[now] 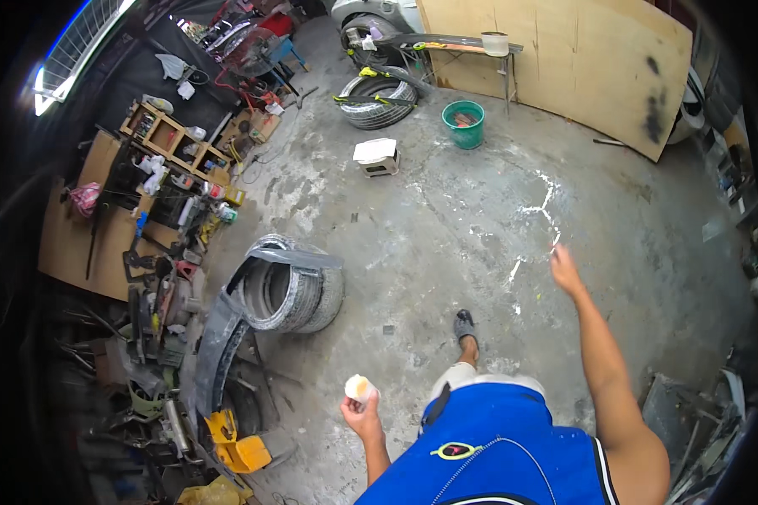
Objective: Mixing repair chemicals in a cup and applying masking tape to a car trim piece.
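Note:
Near the lower middle, my left hand (361, 418) is closed round a small white cup-like thing (358, 386) with a tan-orange patch on it. My right arm reaches forward to the right. At its end my right hand (565, 271) has its fingers drawn together over the floor; something thin and pale may stick out past the fingertips, too small to name. Beyond that hand, white splashes (549, 192) run in a broken line along the grey concrete floor (446, 244).
Left of me a long grey curved panel (213, 349) leans on stacked tyres (290, 299). Ahead stand a low stool (377, 160), a green bucket (464, 135) and another tyre (377, 109). Tools and parts crowd the left side; a plywood sheet (564, 67) stands at the back.

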### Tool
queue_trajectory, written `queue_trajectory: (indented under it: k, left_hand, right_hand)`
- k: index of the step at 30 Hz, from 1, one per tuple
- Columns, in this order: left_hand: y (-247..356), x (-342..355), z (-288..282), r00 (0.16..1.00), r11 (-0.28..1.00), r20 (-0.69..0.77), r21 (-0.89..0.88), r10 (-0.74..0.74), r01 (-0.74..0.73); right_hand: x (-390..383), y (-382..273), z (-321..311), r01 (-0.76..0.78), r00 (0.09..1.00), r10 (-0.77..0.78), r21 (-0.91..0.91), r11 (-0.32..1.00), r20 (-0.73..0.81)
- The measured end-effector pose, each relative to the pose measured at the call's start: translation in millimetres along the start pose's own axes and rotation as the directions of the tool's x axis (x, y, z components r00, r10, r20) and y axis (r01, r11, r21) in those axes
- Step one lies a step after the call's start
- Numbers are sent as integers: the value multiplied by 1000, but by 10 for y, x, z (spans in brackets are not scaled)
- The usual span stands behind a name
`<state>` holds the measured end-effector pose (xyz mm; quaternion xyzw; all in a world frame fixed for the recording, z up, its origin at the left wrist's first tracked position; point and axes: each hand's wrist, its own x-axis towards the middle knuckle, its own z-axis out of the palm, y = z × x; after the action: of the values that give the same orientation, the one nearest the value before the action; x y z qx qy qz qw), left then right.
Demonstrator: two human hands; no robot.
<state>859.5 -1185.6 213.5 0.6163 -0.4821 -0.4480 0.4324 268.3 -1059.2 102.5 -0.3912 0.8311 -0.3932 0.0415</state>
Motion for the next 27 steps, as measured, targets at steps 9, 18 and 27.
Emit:
queue_trajectory:
  k: [9,18,27]
  left_hand:
    - [970,2259,1147,992,990,-6,-61,129,-129]
    - [1419,3936,2710,989,989,10,-24,145,-145]
    - [2176,5319,3562,990,990,-30,-20,139,-140]
  right_hand:
    - [-2616,755,323,-495,221,869,-718,490,442]
    - [-878,729,1235,-822,188,903,-441,360,387]
    - [5483,300,2914,-289,956,267,255,923,119]
